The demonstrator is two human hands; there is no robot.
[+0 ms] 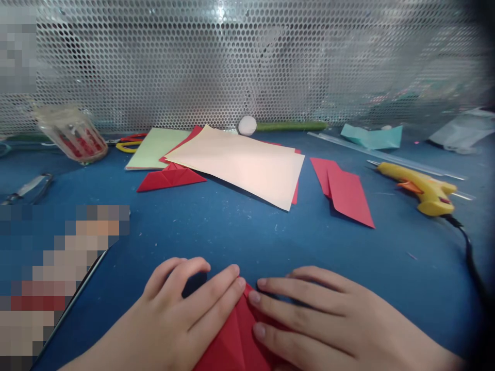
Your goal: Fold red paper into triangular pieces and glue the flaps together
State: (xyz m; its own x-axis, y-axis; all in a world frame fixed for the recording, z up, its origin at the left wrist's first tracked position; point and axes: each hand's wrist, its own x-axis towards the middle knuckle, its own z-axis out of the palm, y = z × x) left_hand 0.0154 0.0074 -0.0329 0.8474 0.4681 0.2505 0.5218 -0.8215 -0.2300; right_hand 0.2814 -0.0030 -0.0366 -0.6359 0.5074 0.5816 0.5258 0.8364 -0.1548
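A folded sheet of red paper (242, 335) lies at the front of the table, with crease lines on it and a pointed tip facing away from me. Its near part runs out of the picture. My left hand (185, 304) rests over its left edge, fingers stretched out and fingertips by the tip. From the right, my right hand (328, 314) lays its spread, extended fingers on the paper's right edge. Both thumbs are hidden. Farther back sits a folded red paper piece (172, 178), flat-based with raised folds.
Cream sheets (247, 159) overlap red ones and a green pad (154, 149). Red paper strips (348, 190) and a yellow glue gun (421, 188) with a black cord lie right. A jar (75, 134) stands back left. A perforated metal panel (232, 62) closes the back.
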